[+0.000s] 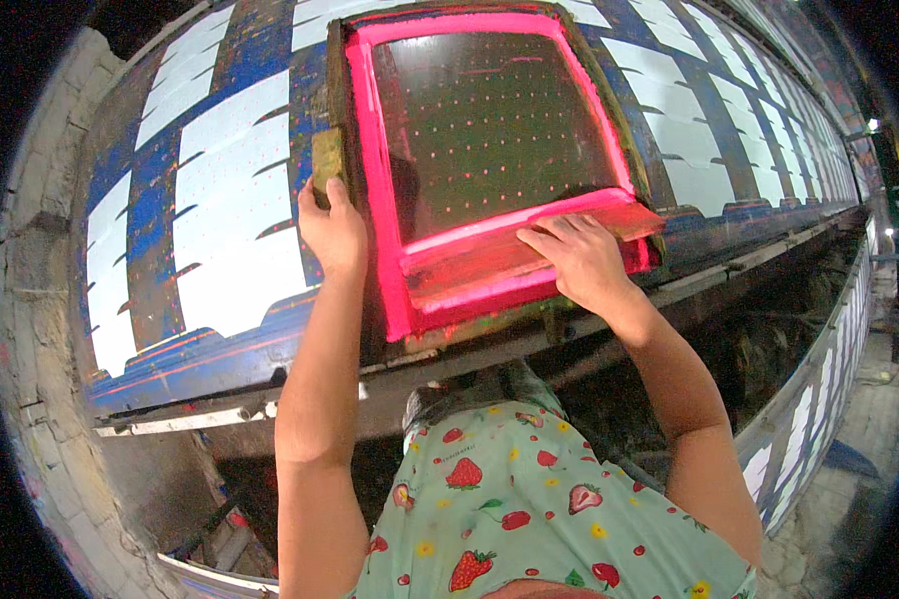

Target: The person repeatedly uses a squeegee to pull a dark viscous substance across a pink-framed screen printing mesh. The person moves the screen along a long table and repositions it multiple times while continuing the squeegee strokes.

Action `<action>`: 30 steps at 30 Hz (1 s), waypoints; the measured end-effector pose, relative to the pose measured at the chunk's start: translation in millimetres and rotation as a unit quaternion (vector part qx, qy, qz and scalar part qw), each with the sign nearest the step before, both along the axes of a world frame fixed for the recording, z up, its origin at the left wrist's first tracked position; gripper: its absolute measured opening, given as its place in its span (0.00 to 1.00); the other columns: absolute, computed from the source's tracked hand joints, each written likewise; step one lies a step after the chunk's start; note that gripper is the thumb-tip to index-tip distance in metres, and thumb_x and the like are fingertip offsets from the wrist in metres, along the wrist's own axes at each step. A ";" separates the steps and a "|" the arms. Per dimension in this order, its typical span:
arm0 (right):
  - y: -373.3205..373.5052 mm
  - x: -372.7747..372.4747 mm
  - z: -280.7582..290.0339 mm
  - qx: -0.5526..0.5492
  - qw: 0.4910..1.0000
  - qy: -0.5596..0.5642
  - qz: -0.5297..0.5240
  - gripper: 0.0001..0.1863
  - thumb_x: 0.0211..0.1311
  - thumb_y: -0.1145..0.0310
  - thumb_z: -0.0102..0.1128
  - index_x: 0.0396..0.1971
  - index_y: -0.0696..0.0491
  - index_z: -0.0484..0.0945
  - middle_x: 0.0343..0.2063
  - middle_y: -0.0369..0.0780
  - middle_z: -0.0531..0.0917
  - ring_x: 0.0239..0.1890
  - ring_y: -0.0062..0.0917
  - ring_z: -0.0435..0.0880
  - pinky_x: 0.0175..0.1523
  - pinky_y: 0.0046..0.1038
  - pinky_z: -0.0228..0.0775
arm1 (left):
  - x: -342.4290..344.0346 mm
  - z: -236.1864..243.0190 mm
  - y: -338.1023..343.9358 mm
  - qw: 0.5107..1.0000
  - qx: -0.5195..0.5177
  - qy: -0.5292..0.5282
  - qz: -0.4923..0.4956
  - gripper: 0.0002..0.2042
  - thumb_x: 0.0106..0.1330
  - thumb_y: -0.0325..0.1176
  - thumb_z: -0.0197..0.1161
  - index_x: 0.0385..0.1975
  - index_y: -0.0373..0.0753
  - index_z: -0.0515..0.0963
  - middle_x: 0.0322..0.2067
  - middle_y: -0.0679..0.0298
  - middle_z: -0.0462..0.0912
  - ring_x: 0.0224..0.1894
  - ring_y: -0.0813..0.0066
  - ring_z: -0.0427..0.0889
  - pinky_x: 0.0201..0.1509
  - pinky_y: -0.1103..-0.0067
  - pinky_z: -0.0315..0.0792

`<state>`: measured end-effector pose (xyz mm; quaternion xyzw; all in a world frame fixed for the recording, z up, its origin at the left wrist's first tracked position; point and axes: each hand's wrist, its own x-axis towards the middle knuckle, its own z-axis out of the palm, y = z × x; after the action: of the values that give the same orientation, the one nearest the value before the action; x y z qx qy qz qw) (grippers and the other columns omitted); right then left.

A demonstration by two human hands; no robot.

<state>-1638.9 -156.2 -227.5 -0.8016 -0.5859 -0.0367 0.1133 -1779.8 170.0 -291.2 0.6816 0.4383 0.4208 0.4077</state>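
A screen-printing frame (378,200) lies on the long table, its dark mesh (489,120) dotted with small pale spots and edged with bright pink ink. My right hand (591,265) grips a wide wooden squeegee (469,265) stained pink, which lies across the near end of the screen. Its fingers rest over the top of the squeegee; the thumb is hidden. At the frame's left side, my left hand (335,230) pinches the lower end of a yellowish wooden block (327,155) fixed to the edge.
White cut pieces (235,200) lie in rows on the blue, paint-specked table, with more white pieces (684,140) to the right. A metal rail (729,270) runs along the near edge. Another table with white pieces (819,379) stands at lower right; a rough block wall (45,270) is at left.
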 end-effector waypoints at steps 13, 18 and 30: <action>180.9 210.9 -20.2 0.054 0.995 -0.081 0.017 0.24 0.58 0.75 0.71 0.56 0.46 0.88 0.48 0.42 0.88 0.53 0.40 0.89 0.59 0.45 0.82 | -1.1 8.9 0.3 0.998 -0.054 0.026 -0.009 0.27 0.82 0.38 0.63 0.70 0.21 0.73 0.62 0.43 0.85 0.65 0.56 0.82 0.73 0.65 0.73; 249.2 286.3 -24.3 0.029 0.995 -0.091 0.006 0.24 0.57 0.72 0.74 0.56 0.47 0.88 0.49 0.43 0.89 0.53 0.41 0.90 0.59 0.45 0.84 | 0.0 16.5 -4.5 0.996 -0.090 0.023 -0.002 0.24 0.83 0.36 0.62 0.69 0.23 0.76 0.60 0.49 0.86 0.63 0.62 0.82 0.71 0.68 0.74; 320.7 367.9 1.5 -0.049 0.997 -0.051 -0.025 0.24 0.68 0.72 0.59 0.63 0.46 0.87 0.54 0.46 0.91 0.56 0.45 0.91 0.62 0.47 0.84 | -0.2 17.5 -5.8 0.992 -0.130 0.003 -0.004 0.24 0.84 0.38 0.62 0.70 0.26 0.76 0.60 0.55 0.85 0.61 0.69 0.81 0.70 0.71 0.73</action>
<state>-1271.0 164.5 -226.0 -0.8177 -0.5717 -0.0512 0.0431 -1780.0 164.2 -273.7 0.6260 0.4878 0.3565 0.4930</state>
